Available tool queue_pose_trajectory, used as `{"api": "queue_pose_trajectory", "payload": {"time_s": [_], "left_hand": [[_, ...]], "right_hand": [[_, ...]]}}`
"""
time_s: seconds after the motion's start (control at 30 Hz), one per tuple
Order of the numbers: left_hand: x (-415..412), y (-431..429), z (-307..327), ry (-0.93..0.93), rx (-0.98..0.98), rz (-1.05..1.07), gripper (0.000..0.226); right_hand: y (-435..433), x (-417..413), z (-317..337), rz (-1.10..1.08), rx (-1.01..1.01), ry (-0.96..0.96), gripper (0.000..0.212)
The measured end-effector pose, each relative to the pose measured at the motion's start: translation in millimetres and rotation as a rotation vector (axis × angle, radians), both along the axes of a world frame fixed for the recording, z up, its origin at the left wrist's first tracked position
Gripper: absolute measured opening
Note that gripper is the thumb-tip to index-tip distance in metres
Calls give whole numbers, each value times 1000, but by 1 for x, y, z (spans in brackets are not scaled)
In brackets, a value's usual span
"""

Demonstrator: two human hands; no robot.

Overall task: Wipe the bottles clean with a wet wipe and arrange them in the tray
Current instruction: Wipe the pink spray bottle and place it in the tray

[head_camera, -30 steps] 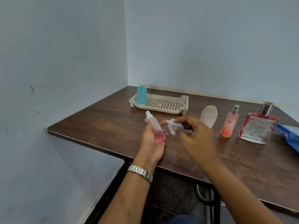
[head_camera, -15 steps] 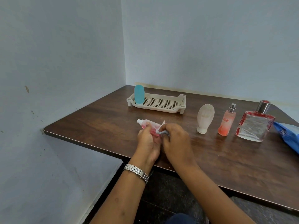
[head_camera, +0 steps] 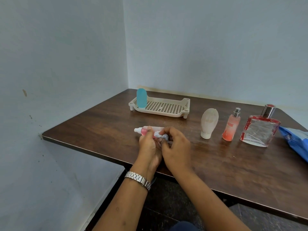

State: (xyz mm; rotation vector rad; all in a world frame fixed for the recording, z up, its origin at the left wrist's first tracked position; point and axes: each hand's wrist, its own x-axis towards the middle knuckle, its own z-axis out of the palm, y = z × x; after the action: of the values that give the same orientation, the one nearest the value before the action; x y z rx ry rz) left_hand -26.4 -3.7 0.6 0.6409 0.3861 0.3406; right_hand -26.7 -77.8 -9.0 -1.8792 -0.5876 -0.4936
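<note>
My left hand grips a small pink bottle, which lies sideways with its white cap pointing left. My right hand pinches a crumpled white wet wipe against the bottle's body. At the back stands a cream perforated tray with a blue bottle upright in its left end. To the right on the table stand a white bottle, an orange spray bottle and a large square glass bottle with red edges.
The dark wooden table sits in a corner, with walls to the left and behind. A blue wipes packet lies at the right edge. The table's front edge runs diagonally under my wrists.
The pink bottle went from upright to lying sideways in my left hand. My right hand brought the wipe onto the bottle and rubs along its body.
</note>
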Motion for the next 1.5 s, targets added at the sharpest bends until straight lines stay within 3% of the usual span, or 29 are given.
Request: {"api": "queue_pose_trajectory", "payload": {"time_s": [0.17,0.27,0.33,0.4,0.5,0.77,0.9,1.0,1.17,1.27,1.4,1.5], "left_hand": [[0,2,-2,-95,-77,7,30],[-1,4,-4,-122,-58,-2,23],[0,3,-5,-100,-41,8,32],[1,1,-5,-80,-39,35,34],[3,-1,-6,-71,19,93,33],[3,-10,-9,-135,387,147,52],[2,-10,-10,-132,379,174,49],[-1,-11,-8,-154,411,183,39],[-7,-13,-7,-254,399,-32,30],[-8,-10,-9,-322,322,-113,34],[-6,-13,-6,-318,277,-114,49],[-6,-12,-6,-302,226,-74,36]], "right_hand": [[-1,14,-2,-64,276,361,16],[-7,14,5,73,414,516,18],[-9,8,8,180,363,476,19],[-8,3,8,238,255,416,35],[-3,5,9,192,120,403,50],[-8,15,9,-58,148,295,29],[-12,15,10,-71,231,256,18],[-15,17,15,-62,275,169,27],[-6,15,31,252,-51,43,28],[-5,19,39,293,-190,65,37],[-8,25,48,311,-207,183,30],[-5,27,45,248,-351,141,28]]}}
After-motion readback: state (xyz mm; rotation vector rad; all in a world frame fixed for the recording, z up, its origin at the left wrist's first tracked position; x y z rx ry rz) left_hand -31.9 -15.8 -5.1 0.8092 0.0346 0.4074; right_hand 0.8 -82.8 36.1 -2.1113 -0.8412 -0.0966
